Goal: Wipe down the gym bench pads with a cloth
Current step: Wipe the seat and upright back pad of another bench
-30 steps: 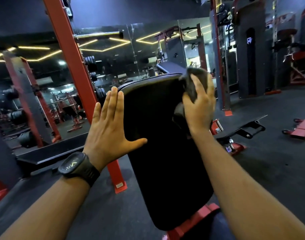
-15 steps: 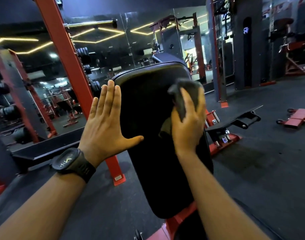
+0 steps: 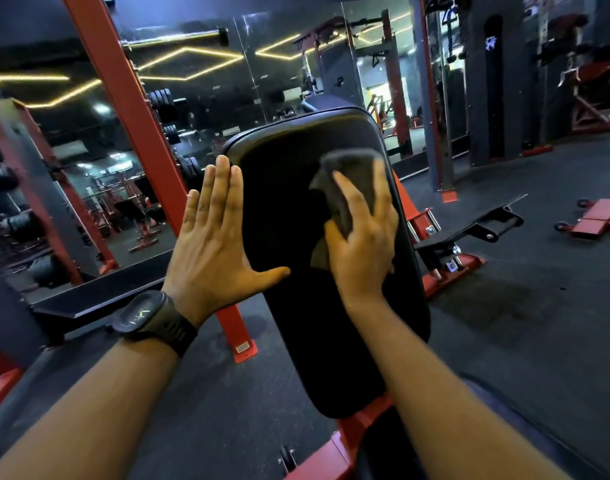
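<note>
A black inclined back pad (image 3: pixel 296 323) of a red-framed bench (image 3: pixel 348 434) stands straight ahead of me. My right hand (image 3: pixel 362 247) holds a dark grey cloth (image 3: pixel 352 171) bunched between its fingers and presses it against the upper right part of the pad. My left hand (image 3: pixel 213 244) lies flat with straight fingers along the pad's left edge, its thumb touching the pad face. A black watch (image 3: pixel 147 317) sits on my left wrist.
A red rack upright (image 3: pixel 130 109) rises just left of the pad, with a mirror wall (image 3: pixel 262 64) behind it. A low black flat bench (image 3: pixel 470 226) on a red base stands to the right. A small red wheeled frame (image 3: pixel 598 216) lies on the dark rubber floor (image 3: pixel 539 323).
My right hand has slid the cloth down from the pad's top right corner onto its face. My left hand stays flat at the left edge. My view has moved closer.
</note>
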`<move>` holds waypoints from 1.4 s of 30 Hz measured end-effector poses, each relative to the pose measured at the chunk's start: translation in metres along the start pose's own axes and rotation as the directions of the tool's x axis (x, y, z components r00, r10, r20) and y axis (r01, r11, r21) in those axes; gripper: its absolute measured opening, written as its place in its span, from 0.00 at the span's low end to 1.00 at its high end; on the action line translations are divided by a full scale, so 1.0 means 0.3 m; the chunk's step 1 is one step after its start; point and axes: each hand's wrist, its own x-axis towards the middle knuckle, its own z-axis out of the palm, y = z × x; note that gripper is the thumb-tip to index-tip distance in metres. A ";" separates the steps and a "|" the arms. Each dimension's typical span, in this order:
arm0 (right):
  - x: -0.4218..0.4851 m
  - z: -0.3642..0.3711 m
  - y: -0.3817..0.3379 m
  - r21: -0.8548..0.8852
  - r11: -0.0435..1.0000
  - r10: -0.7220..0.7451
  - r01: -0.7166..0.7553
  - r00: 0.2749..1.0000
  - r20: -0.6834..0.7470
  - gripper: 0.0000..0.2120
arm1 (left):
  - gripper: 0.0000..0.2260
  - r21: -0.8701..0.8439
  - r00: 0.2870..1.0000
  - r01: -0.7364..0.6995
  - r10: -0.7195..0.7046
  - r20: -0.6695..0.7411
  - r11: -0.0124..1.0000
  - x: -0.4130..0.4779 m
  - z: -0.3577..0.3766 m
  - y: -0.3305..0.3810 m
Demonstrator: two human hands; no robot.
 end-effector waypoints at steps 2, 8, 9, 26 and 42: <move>-0.139 0.014 -0.053 0.017 1.000 0.018 -0.018 1.000 -0.014 0.28 | 0.60 0.017 1.000 0.002 -0.002 0.005 1.000 -0.005 0.002 -0.005; -0.022 -0.012 -0.076 0.029 0.825 -0.562 0.565 0.811 0.166 0.24 | 0.58 0.012 1.000 0.013 -0.013 -0.006 1.000 -0.012 0.027 0.004; 0.018 -0.020 -0.050 -0.003 0.808 -0.581 0.590 0.796 0.173 0.25 | 0.60 0.009 1.000 0.025 -0.025 -0.012 1.000 -0.011 0.030 0.011; -0.015 -0.053 0.169 -0.041 0.878 -0.466 0.477 0.872 0.152 0.29 | 0.54 0.068 0.993 0.082 -0.076 -0.091 0.994 -0.046 0.088 0.068; -0.118 -0.055 0.230 -0.056 0.992 0.115 -0.115 0.993 0.008 0.31 | 0.57 0.006 0.987 0.124 -0.123 -0.099 0.992 -0.089 0.133 0.119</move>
